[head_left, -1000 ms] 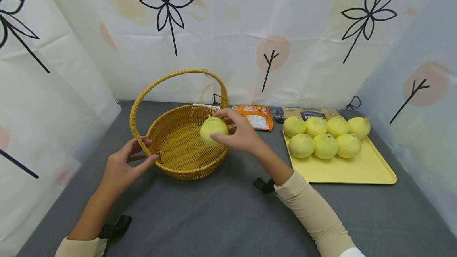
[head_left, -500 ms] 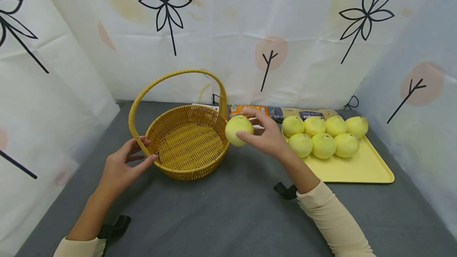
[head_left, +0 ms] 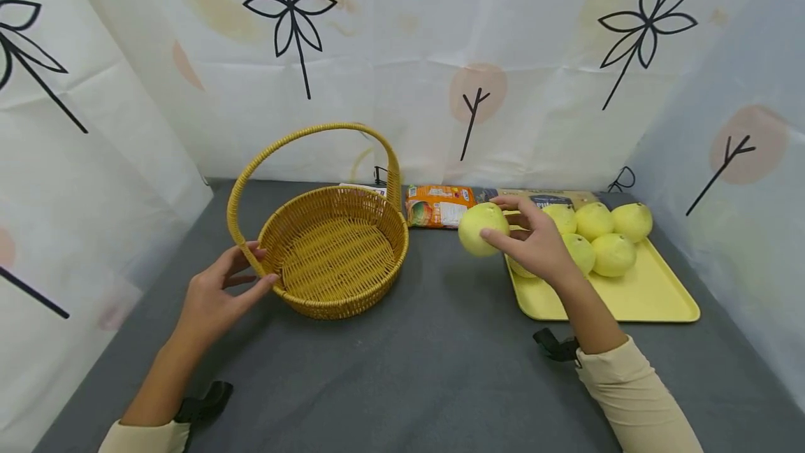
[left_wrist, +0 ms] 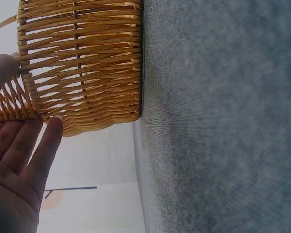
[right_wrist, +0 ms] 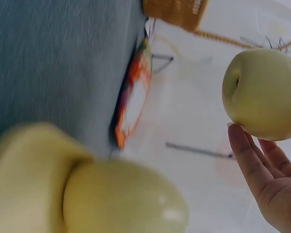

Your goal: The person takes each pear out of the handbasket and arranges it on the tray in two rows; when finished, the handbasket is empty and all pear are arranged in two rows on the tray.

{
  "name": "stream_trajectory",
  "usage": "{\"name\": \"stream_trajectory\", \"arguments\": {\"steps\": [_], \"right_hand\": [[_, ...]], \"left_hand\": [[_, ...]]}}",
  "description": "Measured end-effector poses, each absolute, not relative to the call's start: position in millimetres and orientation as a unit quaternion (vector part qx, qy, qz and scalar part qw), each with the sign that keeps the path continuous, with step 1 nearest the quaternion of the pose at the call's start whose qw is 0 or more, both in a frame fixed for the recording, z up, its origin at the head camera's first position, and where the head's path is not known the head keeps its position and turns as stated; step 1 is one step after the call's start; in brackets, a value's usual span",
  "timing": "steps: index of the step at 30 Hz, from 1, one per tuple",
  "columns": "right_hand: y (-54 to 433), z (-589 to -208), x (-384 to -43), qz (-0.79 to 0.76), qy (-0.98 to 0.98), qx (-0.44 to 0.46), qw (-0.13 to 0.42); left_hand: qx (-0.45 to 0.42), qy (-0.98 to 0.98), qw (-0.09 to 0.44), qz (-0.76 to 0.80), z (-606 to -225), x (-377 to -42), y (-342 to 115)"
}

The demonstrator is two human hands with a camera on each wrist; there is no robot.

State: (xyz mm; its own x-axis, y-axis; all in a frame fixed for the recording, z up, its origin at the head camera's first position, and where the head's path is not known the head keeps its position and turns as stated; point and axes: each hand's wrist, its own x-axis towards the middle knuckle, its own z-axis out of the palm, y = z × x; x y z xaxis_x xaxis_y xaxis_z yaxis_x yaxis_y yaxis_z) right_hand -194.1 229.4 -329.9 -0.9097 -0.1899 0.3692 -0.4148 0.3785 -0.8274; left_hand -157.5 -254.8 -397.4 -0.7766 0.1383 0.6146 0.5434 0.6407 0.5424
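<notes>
My right hand [head_left: 534,243] holds a round yellow-green fruit [head_left: 483,229] between thumb and fingertips, raised just left of the yellow tray [head_left: 660,303]. A dimple shows on this fruit [right_wrist: 262,92] in the right wrist view. Several more fruits of the same kind [head_left: 613,255] sit on the tray, some partly hidden behind the right hand. My left hand [head_left: 216,292] grips the near left side of a woven basket [head_left: 339,306] where its tall handle [head_left: 235,208] meets the rim. Bare wicker shows across the basket's bottom. Fingers [left_wrist: 46,150] lie at the rim in the left wrist view.
An orange packet [head_left: 440,207] lies at the back between basket and tray. Behind the tray is a long brown-and-dark package [head_left: 566,198]. A patterned white cloth [head_left: 402,89] walls in the grey table [head_left: 377,383] at back and sides.
My right hand has carried the fruit from over the basket rightward to the tray's left edge. The left hand stays on the basket.
</notes>
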Motion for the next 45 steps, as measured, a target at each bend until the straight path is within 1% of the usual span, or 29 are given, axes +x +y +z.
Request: {"name": "stream_trajectory", "arguments": {"steps": [2,8,12,16,24,31,35,39,45], "right_hand": [[245,-326,-192,0.514,-0.833,0.165,0.123],[286,-312,-188,0.495,-0.838,0.096,0.207],[306,-306,-187,0.488,-0.838,0.049,0.24],[323,-303,-185,0.487,-0.836,-0.002,0.251],[362,-299,-181,0.541,-0.791,-0.12,0.259],[396,-304,-174,0.572,-0.754,-0.208,0.246],[415,-310,-170,0.576,-0.752,-0.232,0.222],[431,-318,-167,0.583,-0.756,-0.23,0.188],[448,-328,-164,0.468,-0.846,-0.232,0.11]], "left_hand": [[-0.197,-0.864,0.27,-0.376,-398,-157,-254],[-0.2,-0.862,0.272,-0.378,-397,-157,-253],[-0.2,-0.86,0.277,-0.378,-399,-158,-255],[-0.201,-0.86,0.277,-0.378,-399,-158,-255],[-0.202,-0.86,0.276,-0.378,-400,-159,-256],[-0.195,-0.866,0.269,-0.374,-402,-161,-258],[-0.197,-0.865,0.271,-0.373,-402,-161,-258],[-0.205,-0.861,0.276,-0.375,-400,-160,-257],[-0.204,-0.861,0.277,-0.374,-399,-160,-256]]}}
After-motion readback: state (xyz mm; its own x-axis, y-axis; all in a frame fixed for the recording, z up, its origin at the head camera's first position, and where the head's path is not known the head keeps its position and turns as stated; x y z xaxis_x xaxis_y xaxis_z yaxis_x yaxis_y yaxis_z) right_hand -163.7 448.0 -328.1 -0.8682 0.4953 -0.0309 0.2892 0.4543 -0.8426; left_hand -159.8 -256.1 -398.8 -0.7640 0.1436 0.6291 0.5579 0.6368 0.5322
